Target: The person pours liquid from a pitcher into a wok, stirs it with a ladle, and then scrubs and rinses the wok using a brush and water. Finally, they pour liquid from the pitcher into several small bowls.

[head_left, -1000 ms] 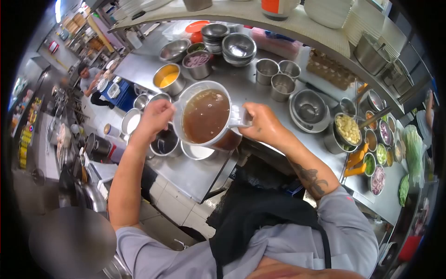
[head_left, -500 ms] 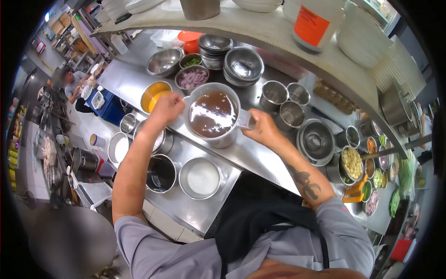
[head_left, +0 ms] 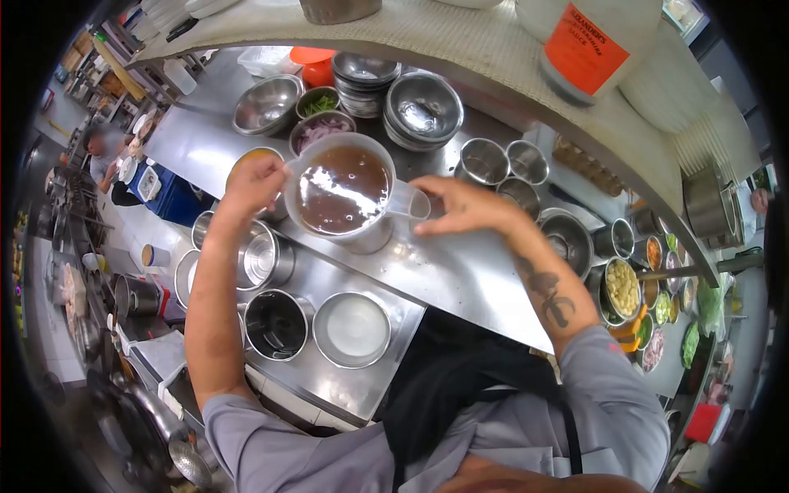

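A translucent plastic pitcher (head_left: 374,238) of brown liquid (head_left: 341,193) is over the steel counter, upright or nearly so. My left hand (head_left: 256,185) is closed at its left rim, pinching the spout side. My right hand (head_left: 464,205) is by the handle (head_left: 408,201), thumb and fingers spread apart around its end, not gripping it. Behind my left hand a bowl with yellow-orange contents is mostly hidden. Just beyond the pitcher is a bowl of sliced purple onion (head_left: 325,130), with a bowl of chopped greens (head_left: 319,103) behind it.
Stacked steel bowls (head_left: 423,111) and steel canisters (head_left: 483,162) stand at the back. A pot of white contents (head_left: 353,329) and a dark-bottomed pot (head_left: 277,324) sit nearer me. An overhead shelf (head_left: 460,41) holds a large orange-labelled bottle (head_left: 588,53). Another person (head_left: 107,156) works at far left.
The pitcher has moved left along with my left hand. My right hand has loosened from the handle, its fingers now spread. The camera view has shifted slightly.
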Demonstrator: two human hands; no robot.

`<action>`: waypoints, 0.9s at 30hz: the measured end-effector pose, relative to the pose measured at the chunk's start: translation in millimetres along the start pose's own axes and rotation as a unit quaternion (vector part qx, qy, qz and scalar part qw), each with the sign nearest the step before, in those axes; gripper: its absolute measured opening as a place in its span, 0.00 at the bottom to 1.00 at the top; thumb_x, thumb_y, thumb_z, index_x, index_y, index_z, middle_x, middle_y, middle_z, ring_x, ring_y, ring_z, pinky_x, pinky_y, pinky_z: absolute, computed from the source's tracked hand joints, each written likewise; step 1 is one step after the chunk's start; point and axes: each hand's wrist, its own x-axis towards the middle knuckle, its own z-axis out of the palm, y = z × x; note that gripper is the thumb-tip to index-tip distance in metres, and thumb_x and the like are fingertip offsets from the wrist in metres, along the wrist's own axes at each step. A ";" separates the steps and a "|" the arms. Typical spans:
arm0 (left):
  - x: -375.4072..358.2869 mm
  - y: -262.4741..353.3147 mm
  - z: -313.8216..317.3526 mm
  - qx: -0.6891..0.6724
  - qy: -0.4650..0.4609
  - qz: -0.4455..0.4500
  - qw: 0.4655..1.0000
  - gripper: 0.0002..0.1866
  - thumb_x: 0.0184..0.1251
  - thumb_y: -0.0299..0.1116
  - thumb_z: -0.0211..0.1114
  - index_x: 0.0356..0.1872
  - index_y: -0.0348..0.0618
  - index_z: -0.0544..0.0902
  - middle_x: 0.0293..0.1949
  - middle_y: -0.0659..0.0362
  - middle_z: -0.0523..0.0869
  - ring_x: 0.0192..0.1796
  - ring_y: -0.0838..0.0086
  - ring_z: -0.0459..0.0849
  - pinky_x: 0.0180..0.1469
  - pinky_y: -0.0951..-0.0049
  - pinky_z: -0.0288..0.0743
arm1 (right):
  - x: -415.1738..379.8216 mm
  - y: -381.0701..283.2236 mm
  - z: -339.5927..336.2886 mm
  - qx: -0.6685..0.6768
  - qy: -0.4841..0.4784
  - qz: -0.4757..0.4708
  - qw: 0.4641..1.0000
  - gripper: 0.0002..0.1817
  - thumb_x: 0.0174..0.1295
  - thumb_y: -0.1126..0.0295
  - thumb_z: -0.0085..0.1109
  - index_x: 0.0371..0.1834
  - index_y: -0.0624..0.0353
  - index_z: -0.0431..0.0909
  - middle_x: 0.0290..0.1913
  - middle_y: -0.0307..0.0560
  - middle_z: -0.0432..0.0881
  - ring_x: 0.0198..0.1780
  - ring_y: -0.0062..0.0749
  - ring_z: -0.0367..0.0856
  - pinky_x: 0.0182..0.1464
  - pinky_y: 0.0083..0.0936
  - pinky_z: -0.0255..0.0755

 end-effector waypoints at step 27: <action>-461.5 -119.3 172.1 -0.346 0.279 -0.215 0.870 0.13 0.67 0.42 0.63 0.44 0.44 0.82 0.32 0.63 0.83 0.27 0.83 0.75 0.25 0.81 0.68 | -10.5 96.7 -168.2 -0.317 0.243 0.004 0.917 0.19 0.73 0.67 0.49 0.61 0.67 0.75 0.57 0.58 0.80 0.54 0.45 0.81 0.56 0.33 0.76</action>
